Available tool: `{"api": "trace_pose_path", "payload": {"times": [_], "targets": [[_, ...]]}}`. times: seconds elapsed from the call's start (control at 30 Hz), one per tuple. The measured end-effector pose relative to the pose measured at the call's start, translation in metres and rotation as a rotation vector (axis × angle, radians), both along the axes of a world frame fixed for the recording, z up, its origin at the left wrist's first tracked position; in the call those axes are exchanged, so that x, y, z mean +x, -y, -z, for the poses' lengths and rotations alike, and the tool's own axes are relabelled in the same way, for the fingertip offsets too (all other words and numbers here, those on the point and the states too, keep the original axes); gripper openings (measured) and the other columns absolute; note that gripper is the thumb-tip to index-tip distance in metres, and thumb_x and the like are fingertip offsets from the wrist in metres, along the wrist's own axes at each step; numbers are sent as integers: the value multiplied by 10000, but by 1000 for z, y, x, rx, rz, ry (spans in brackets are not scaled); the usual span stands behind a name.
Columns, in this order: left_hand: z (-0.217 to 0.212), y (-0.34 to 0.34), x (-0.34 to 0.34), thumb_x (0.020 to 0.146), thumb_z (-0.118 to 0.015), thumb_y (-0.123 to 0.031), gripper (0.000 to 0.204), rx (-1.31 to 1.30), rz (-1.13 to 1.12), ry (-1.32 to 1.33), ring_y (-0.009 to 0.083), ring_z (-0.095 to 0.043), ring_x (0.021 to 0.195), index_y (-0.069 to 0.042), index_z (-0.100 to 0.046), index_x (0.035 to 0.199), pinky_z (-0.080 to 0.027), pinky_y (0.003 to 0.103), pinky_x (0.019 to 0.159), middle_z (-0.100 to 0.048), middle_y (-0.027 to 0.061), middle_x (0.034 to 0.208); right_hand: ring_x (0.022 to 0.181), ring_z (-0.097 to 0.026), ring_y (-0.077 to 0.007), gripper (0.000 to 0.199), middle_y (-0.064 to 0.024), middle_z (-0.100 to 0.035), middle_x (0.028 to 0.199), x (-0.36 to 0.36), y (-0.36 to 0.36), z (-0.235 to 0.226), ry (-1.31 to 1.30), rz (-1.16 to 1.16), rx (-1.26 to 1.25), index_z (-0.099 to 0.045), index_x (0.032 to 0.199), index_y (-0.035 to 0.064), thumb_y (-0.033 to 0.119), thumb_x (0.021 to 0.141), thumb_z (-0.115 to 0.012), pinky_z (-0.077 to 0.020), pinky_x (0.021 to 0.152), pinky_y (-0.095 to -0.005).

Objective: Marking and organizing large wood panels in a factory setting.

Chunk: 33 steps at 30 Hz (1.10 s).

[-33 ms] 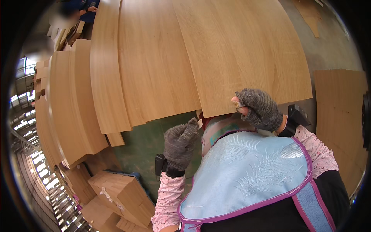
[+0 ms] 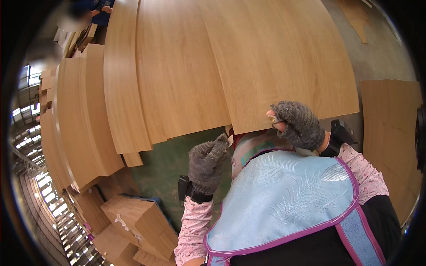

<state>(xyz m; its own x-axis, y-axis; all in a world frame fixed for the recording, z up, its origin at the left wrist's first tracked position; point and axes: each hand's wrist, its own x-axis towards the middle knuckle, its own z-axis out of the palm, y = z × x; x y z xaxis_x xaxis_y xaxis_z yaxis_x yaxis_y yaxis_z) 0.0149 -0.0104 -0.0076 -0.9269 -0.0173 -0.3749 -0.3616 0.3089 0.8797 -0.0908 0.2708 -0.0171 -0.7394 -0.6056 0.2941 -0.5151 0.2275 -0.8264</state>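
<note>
The floor shows green (image 2: 164,170) below the near edges of the wide wood-grain panels (image 2: 284,57) and grey (image 2: 384,57) to their right. The panels lie flat, side by side, their near edges stepped; what bears them underneath is hidden. On the grey part, a large brown sheet (image 2: 390,146) lies flat at the right, and a narrow, pointed brown scrap (image 2: 355,20) lies farther off. At the lower left, a stack of boards (image 2: 142,221) stands beside the green part; its base is partly hidden.
</note>
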Motion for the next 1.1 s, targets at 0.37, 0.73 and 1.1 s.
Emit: {"api": "trace_pose_path", "payload": {"times": [0.37, 0.73, 1.1], "targets": [[-2, 1, -13, 854, -677, -3, 135, -300, 235, -225, 193, -545, 556, -58, -687, 977, -445, 287, 523, -595, 91, 661, 818, -636, -323, 285, -108, -647, 922, -1, 2, 4, -58, 47, -38, -610, 1153, 91, 195, 893, -662, -505, 712, -402], [1, -2, -14, 910, -669, -61, 19, -256, 214, -447, 135, -497, 549, -47, -677, 921, -411, 272, 501, -556, 55, 639, 823, -620, -300, 323, -109, -620, 915, -1, 1, 0, 13, -2, -23, -595, 1156, 74, 83, 842, -673, -495, 737, -378], [10, 3, 1, 930, -625, -45, 125, -314, 122, -550, 138, -628, 726, 29, -664, 1024, -527, 263, 692, -706, 99, 956, 826, -621, -292, 279, -109, -622, 932, 0, 1, 3, 1, -4, -29, -596, 1165, 76, 105, 894, -653, -495, 738, -370]]}}
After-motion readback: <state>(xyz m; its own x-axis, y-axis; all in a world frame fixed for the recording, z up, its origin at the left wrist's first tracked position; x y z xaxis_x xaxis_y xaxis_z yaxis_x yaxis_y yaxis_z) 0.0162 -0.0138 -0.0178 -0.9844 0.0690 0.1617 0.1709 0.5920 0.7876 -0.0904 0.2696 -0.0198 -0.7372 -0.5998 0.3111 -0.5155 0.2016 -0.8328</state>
